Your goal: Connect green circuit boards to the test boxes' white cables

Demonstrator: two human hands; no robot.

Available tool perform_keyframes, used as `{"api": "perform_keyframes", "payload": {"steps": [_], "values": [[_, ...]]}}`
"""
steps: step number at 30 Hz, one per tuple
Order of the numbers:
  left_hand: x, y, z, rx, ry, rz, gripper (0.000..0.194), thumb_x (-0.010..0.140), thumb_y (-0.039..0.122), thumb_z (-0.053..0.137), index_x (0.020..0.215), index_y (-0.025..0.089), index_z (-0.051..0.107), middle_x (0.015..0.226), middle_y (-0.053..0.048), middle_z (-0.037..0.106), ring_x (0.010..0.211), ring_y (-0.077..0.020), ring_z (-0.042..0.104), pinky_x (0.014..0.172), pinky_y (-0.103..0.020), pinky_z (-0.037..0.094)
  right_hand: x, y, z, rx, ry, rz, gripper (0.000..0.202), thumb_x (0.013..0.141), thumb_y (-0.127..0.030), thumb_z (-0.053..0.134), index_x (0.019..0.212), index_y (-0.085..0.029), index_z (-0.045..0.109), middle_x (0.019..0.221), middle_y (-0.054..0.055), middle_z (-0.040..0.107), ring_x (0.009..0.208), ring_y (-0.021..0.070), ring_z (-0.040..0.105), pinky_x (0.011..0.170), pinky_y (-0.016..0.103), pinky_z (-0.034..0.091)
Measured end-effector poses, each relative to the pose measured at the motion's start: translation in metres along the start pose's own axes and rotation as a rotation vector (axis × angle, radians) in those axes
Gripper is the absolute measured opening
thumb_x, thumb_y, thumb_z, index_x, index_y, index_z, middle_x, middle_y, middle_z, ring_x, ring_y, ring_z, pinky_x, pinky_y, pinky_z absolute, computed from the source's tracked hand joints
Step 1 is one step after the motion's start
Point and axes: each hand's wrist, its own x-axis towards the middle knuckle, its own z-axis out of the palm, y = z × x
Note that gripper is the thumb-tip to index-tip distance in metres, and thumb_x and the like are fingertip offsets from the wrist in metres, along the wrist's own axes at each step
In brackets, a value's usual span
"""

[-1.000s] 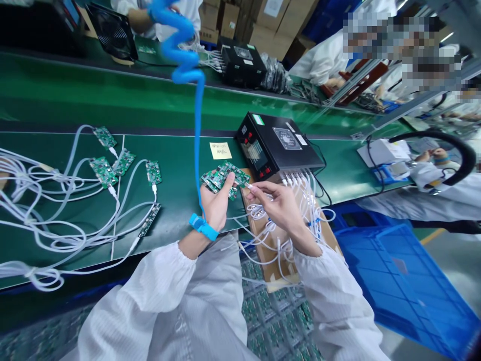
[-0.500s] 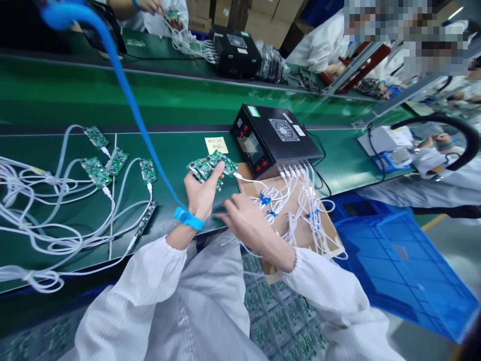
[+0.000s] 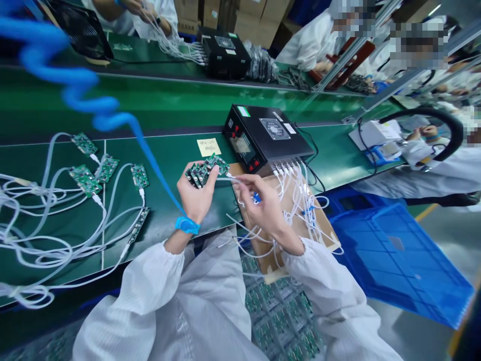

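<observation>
The left hand is gripping boards over the table, near its front edge; the right hand is pinching a cable beside them. Cardboard is overhanging that edge; a box is standing behind; wired boards are lying well leftward.

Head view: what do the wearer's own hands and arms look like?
The left hand and right hand are both ungloved. The loose white sleeves have fine lines in the fabric and end gathered. A bright blue band circles the left wrist, and a blue cord, coiled farther up, runs from it. The right wrist shows no band.
</observation>
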Motion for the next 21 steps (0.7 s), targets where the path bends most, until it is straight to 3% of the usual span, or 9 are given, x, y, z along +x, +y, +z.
{"api": "perform_keyframes", "payload": {"steps": [4, 10, 15, 21], "values": [[-0.007, 0.003, 0.009, 0.01, -0.014, 0.019, 0.031, 0.074, 0.039, 0.09, 0.089, 0.02, 0.07, 0.085, -0.001, 0.066, 0.076, -0.0157, 0.061, 0.08, -0.027, 0.049, 0.014, -0.007, -0.003, -0.028, 0.183, -0.009, 0.019, 0.1, -0.038, 0.061, 0.1, -0.02, 0.069, 0.093, 0.006, 0.073, 0.079, 0.0169, 0.067, 0.079, 0.033, 0.057], [-0.016, 0.003, 0.014, 0.052, -0.055, 0.089, 0.022, 0.082, 0.038, 0.083, 0.089, 0.022, 0.071, 0.09, -0.002, 0.067, 0.086, -0.0174, 0.063, 0.088, -0.027, 0.049, 0.018, -0.013, 0.01, 0.005, 0.082, -0.036, 0.026, 0.103, -0.035, 0.056, 0.123, -0.021, 0.065, 0.105, 0.008, 0.073, 0.078, 0.0161, 0.069, 0.079, 0.033, 0.059], [-0.019, 0.003, 0.012, 0.081, -0.072, 0.146, 0.016, 0.086, 0.036, 0.079, 0.09, 0.022, 0.071, 0.091, -0.003, 0.068, 0.089, -0.0184, 0.064, 0.09, -0.027, 0.05, 0.02, -0.017, 0.009, -0.052, 0.215, -0.177, 0.015, 0.102, -0.029, 0.059, 0.102, -0.022, 0.072, 0.098, 0.008, 0.074, 0.091, 0.0194, 0.069, 0.085, 0.035, 0.058], [-0.019, -0.001, 0.013, 0.158, -0.084, 0.278, 0.015, 0.089, 0.035, 0.075, 0.094, 0.021, 0.071, 0.093, -0.003, 0.07, 0.089, -0.0173, 0.067, 0.086, -0.026, 0.052, 0.022, -0.018, 0.011, -0.087, 0.262, -0.292, 0.012, 0.101, -0.022, 0.06, 0.105, -0.021, 0.071, 0.103, 0.008, 0.074, 0.097, 0.0195, 0.071, 0.089, 0.037, 0.06]]}}
